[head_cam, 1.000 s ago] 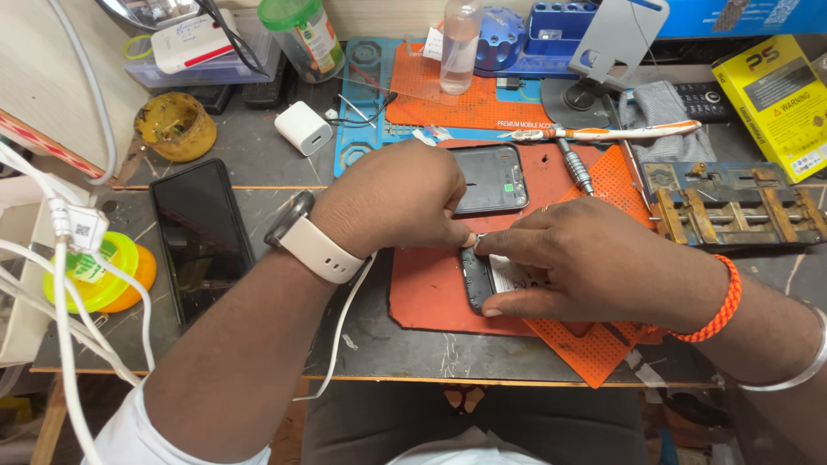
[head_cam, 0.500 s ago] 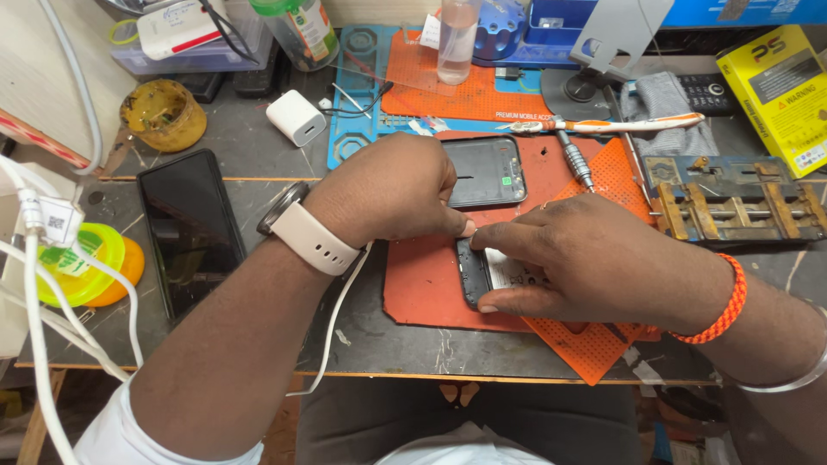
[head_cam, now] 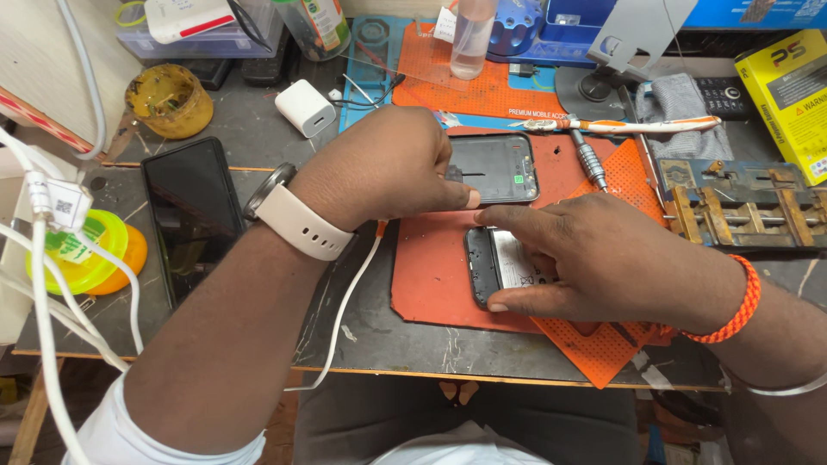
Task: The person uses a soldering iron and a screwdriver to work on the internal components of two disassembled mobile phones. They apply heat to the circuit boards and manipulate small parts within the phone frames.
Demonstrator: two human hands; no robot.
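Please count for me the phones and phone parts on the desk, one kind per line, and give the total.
Opened phone under the right hand: 1
Removed back frame at the left hand: 1
Whole black phone, screen dark: 1
White charger block: 1
Total: 4

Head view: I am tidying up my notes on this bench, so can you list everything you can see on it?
opened phone: 1, black, on the orange mat, under the right hand
phone back frame: 1, dark, on the mat above it, at the left fingertips
orange mat: 1, bench centre
black phone: 1, screen dark, bench left
charger block: 1, white, upper left
round tin: 1, yellowish, far left
screwdriver: 1, metal, right of the frame
clear bottle: 1, top centre
yellow box: 1, top right
white cables: several, left edge
left hand: 1, pale watch on the wrist
right hand: 1, orange band on the wrist
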